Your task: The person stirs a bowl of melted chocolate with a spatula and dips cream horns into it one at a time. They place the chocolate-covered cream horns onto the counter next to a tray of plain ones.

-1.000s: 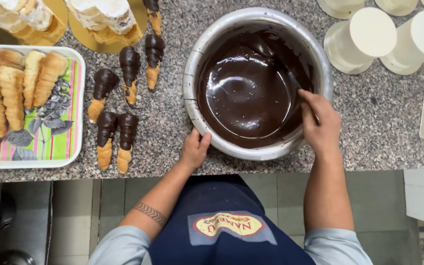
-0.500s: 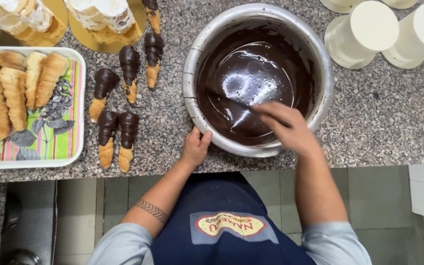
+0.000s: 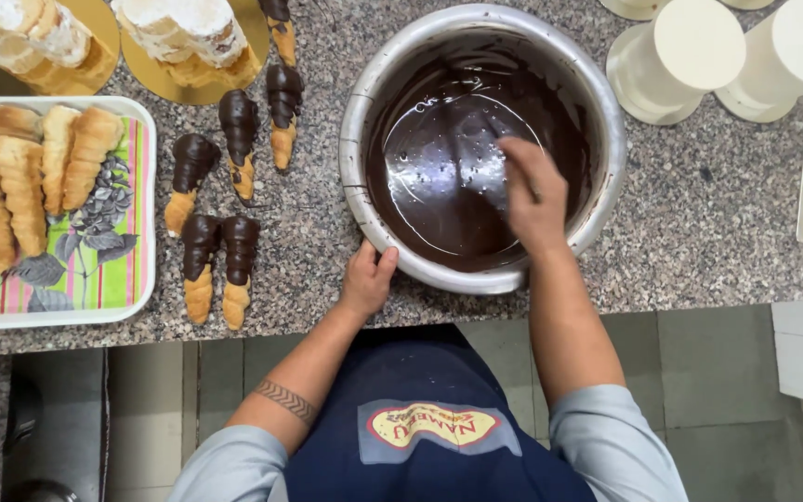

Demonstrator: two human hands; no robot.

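A big metal bowl of melted chocolate sits on the speckled stone counter, close to its near edge. The left hand rests against the bowl's near rim, fingers curled loosely on the outside wall. The right hand is down inside the bowl over the chocolate, fingers bunched and pointing away; whether it has hold of anything I cannot tell, as it is blurred. To the left of the bowl lie several chocolate-dipped pastry horns straight on the counter. Further left, a white tray holds plain horns. White tubs stand far right.
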